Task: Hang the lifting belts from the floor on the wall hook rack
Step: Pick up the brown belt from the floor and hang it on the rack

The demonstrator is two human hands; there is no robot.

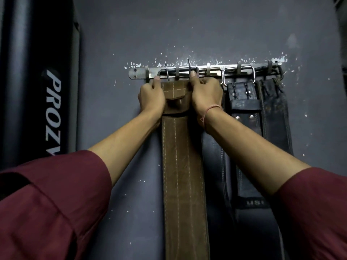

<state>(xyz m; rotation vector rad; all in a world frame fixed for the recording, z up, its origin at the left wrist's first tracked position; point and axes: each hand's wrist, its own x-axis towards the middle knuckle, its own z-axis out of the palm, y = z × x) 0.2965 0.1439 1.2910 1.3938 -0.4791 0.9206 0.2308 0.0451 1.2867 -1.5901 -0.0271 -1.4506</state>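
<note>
Advice: both sides of the buckle frame should be settling evenly onto the hooks before letting go | wide brown stitched leather lifting belt (183, 166) is hanging at left end of long steel wall hook rack (138, 72) | left hand (151, 98) and right hand (205, 96) are gripping its top corners, fingers curled | worn black leather belts (244, 113) are hanging at right end.

brown belt (183, 166) at hook rack (206, 71)
</note>
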